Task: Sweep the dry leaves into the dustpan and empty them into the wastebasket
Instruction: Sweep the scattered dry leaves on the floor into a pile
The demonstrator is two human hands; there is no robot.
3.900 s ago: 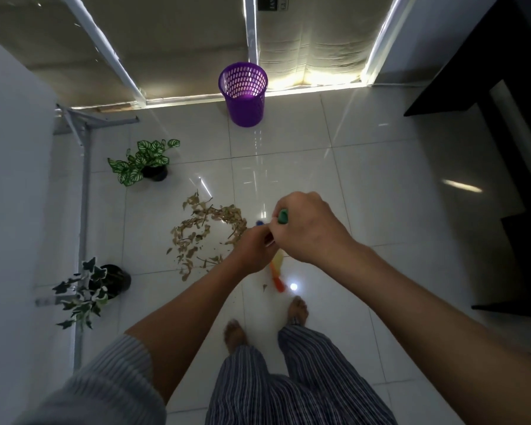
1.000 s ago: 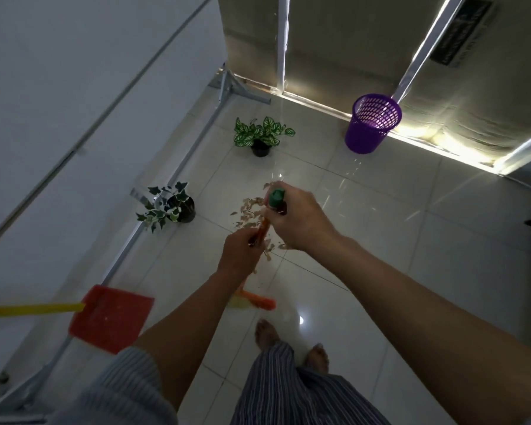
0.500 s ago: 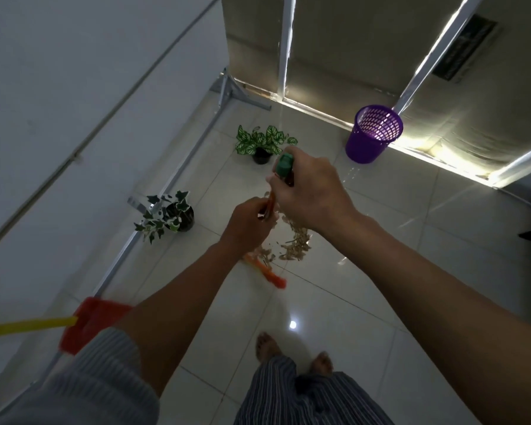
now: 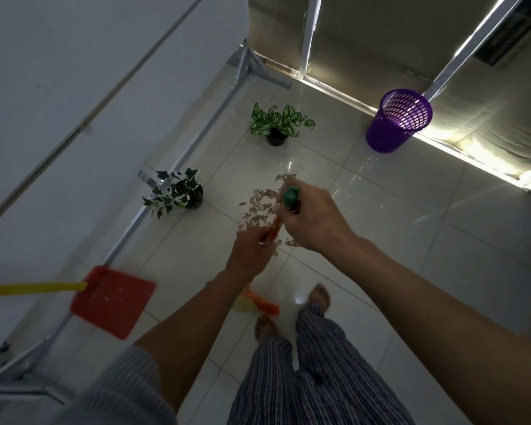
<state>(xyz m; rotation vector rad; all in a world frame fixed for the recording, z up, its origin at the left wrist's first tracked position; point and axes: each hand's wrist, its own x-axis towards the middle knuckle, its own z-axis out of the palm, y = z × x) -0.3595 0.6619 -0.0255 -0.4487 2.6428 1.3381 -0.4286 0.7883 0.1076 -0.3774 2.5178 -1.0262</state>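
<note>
Dim indoor shot, overall underexposed. Main light: bright strip leaking under the window blinds (image 4: 380, 41) at top right, blown out along the sill. It backlights the purple wastebasket (image 4: 396, 121) and throws streaky glare across the glossy floor tiles (image 4: 411, 240). Small specular hotspot on the tile near the feet. Forearms and striped clothing dark, in shadow. Broom head (image 4: 259, 303) motion-blurred. Strong wide-angle bending at the edges; white wall (image 4: 74, 87) lines slant. Bottom-left corner soft.
</note>
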